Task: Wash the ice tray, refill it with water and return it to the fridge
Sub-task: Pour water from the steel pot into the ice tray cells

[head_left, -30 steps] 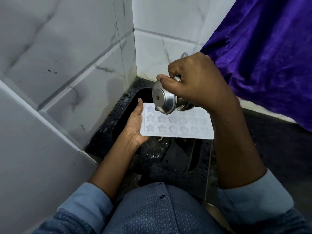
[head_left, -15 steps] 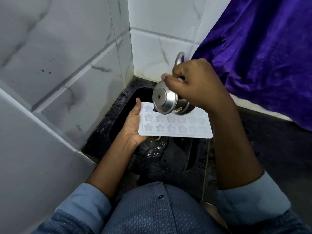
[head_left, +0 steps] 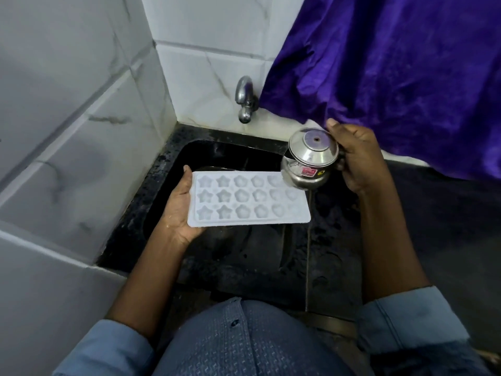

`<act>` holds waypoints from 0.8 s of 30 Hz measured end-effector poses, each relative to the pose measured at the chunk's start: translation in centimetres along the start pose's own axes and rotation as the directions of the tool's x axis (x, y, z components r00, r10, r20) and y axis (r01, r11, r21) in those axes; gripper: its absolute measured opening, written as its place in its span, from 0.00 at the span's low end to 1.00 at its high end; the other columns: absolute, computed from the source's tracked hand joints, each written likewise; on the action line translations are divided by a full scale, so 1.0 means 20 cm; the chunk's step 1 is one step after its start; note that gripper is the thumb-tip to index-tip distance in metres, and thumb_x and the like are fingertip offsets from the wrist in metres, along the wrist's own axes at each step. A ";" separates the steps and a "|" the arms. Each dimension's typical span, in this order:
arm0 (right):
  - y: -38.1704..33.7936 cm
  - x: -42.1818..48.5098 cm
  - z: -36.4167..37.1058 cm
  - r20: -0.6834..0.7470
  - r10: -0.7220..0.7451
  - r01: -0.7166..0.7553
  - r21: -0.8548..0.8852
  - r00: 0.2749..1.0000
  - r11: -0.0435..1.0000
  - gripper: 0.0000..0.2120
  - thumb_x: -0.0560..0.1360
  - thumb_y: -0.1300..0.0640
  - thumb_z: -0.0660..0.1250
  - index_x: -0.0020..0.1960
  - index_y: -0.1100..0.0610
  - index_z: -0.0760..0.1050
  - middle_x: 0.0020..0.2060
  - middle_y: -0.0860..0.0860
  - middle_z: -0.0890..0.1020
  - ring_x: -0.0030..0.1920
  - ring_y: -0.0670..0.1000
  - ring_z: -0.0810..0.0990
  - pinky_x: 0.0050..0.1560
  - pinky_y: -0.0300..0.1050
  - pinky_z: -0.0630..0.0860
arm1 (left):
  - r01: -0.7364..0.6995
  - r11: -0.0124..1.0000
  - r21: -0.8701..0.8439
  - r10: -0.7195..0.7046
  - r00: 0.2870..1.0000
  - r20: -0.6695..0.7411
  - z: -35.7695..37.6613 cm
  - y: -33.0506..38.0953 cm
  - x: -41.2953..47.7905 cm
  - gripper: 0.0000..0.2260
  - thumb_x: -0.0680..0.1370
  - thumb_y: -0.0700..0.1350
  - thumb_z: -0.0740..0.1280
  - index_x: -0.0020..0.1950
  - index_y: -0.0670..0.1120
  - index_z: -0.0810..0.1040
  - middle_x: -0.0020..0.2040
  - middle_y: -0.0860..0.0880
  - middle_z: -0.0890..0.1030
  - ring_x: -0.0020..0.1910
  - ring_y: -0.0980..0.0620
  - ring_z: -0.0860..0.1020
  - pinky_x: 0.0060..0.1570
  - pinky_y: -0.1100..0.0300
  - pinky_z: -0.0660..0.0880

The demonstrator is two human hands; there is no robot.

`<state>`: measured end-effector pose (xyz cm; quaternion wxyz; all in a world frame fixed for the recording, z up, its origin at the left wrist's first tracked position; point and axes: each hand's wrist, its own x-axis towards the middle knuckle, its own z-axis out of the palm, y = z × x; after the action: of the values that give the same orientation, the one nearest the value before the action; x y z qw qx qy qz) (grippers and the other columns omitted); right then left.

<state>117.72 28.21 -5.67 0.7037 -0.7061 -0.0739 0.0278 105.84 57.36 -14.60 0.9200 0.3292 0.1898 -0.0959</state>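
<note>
The white ice tray (head_left: pixel 249 202) is held roughly level above the black sink (head_left: pixel 217 153), long side running left to right, moulds facing up: three rows, stars at the left end, rounder flower shapes toward the right. The left hand (head_left: pixel 180 207) grips it by its left short edge, palm up, thumb lying along that edge with its tip at the far corner; the fingers go under the tray and are hidden. Whether the moulds hold water cannot be told.

The right hand (head_left: pixel 355 156) is wrapped round a small steel pot (head_left: pixel 309 158), fingers curled behind it and thumb up at its far side. The pot sits just over the tray's far right corner, its domed round end tipped toward the camera and a red sticker on its side; contact with the tray cannot be judged.

A steel tap (head_left: pixel 245 100) juts from the white tiled wall (head_left: pixel 81 118) beyond the sink, and a purple cloth (head_left: pixel 393 77) hangs at the far right
</note>
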 end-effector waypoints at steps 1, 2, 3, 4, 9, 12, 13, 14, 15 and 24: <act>0.04 0.02 -0.05 -0.019 0.005 -0.005 0.006 1.000 1.000 0.18 0.83 0.50 0.67 0.35 0.54 0.73 0.23 0.47 0.69 0.22 0.45 0.62 0.22 0.39 0.57 | 0.002 1.000 0.017 -0.002 1.000 -0.010 0.01 -0.01 0.01 0.33 0.84 0.68 0.55 0.62 0.43 0.87 0.68 0.38 0.81 0.63 0.37 0.83 0.51 0.38 0.83; 0.07 0.04 -0.10 -0.039 0.012 -0.012 0.004 0.999 1.000 0.19 0.83 0.49 0.67 0.34 0.52 0.73 0.24 0.48 0.68 0.23 0.45 0.62 0.23 0.40 0.57 | 0.010 1.000 0.027 -0.010 1.000 -0.009 0.02 -0.01 0.01 0.33 0.84 0.68 0.54 0.61 0.44 0.87 0.68 0.38 0.81 0.63 0.38 0.83 0.50 0.39 0.83; 0.11 0.05 -0.16 -0.063 0.020 -0.021 -0.007 0.998 1.000 0.20 0.83 0.48 0.66 0.34 0.51 0.73 0.25 0.48 0.68 0.25 0.46 0.62 0.24 0.41 0.58 | 0.022 0.999 0.042 -0.022 1.000 -0.007 0.04 -0.02 0.02 0.33 0.84 0.68 0.54 0.60 0.44 0.87 0.67 0.38 0.82 0.62 0.38 0.83 0.50 0.39 0.83; 0.14 0.07 -0.21 -0.085 0.026 -0.028 -0.024 0.996 0.999 0.20 0.83 0.47 0.66 0.34 0.51 0.73 0.26 0.49 0.68 0.26 0.46 0.62 0.26 0.41 0.59 | 0.030 0.998 0.059 -0.029 1.000 -0.011 0.06 -0.03 0.03 0.34 0.84 0.68 0.53 0.60 0.44 0.88 0.67 0.38 0.82 0.61 0.38 0.84 0.49 0.39 0.84; 0.30 0.13 -0.41 -0.124 0.035 -0.048 -0.103 0.992 0.993 0.19 0.83 0.43 0.64 0.38 0.51 0.78 0.31 0.51 0.73 0.30 0.47 0.68 0.33 0.41 0.66 | 0.067 0.993 0.100 -0.066 0.998 -0.015 0.17 -0.07 0.08 0.34 0.84 0.68 0.53 0.59 0.44 0.88 0.67 0.38 0.82 0.60 0.38 0.84 0.47 0.40 0.84; 0.39 0.16 -0.48 -0.111 0.038 -0.052 -0.122 0.993 0.991 0.18 0.86 0.49 0.60 0.40 0.51 0.76 0.31 0.50 0.72 0.29 0.46 0.67 0.31 0.41 0.65 | 0.073 0.989 0.125 -0.073 0.997 -0.011 0.22 -0.11 0.12 0.35 0.84 0.68 0.51 0.59 0.44 0.88 0.66 0.39 0.83 0.60 0.39 0.84 0.48 0.41 0.84; 0.42 0.17 -0.51 -0.109 0.044 -0.059 -0.135 0.993 0.989 0.17 0.87 0.50 0.59 0.41 0.52 0.76 0.31 0.51 0.73 0.30 0.46 0.67 0.31 0.40 0.66 | 0.079 0.989 0.129 -0.078 0.997 -0.013 0.24 -0.12 0.13 0.35 0.84 0.68 0.51 0.59 0.44 0.88 0.66 0.39 0.83 0.60 0.39 0.84 0.48 0.41 0.84; 0.45 0.18 -0.54 -0.104 0.054 -0.069 -0.151 0.993 0.986 0.17 0.87 0.50 0.59 0.42 0.53 0.77 0.32 0.51 0.74 0.30 0.46 0.68 0.31 0.39 0.67 | 0.090 0.988 0.124 -0.089 0.996 -0.014 0.25 -0.13 0.15 0.35 0.84 0.68 0.51 0.59 0.44 0.88 0.66 0.39 0.83 0.60 0.39 0.84 0.48 0.42 0.84; 0.49 0.20 -0.56 -0.100 0.067 -0.084 -0.168 0.993 0.982 0.17 0.87 0.51 0.58 0.43 0.53 0.77 0.32 0.51 0.74 0.30 0.46 0.68 0.32 0.39 0.68 | 0.101 0.988 0.120 -0.100 0.995 -0.018 0.26 -0.14 0.17 0.34 0.84 0.68 0.51 0.60 0.44 0.88 0.66 0.39 0.83 0.60 0.39 0.84 0.47 0.42 0.84; 0.87 0.35 -0.71 -0.086 0.242 -0.256 -0.244 0.966 0.935 0.17 0.87 0.50 0.58 0.44 0.54 0.78 0.30 0.49 0.77 0.30 0.47 0.74 0.38 0.42 0.75 | 0.136 0.982 0.131 -0.126 0.989 -0.083 0.30 -0.19 0.27 0.34 0.84 0.68 0.53 0.60 0.44 0.88 0.66 0.38 0.83 0.61 0.38 0.84 0.49 0.40 0.84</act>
<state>127.87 15.27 -22.40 0.6002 -0.7943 0.0324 0.0879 111.31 50.37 -14.74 0.8793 0.3815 0.2382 -0.1567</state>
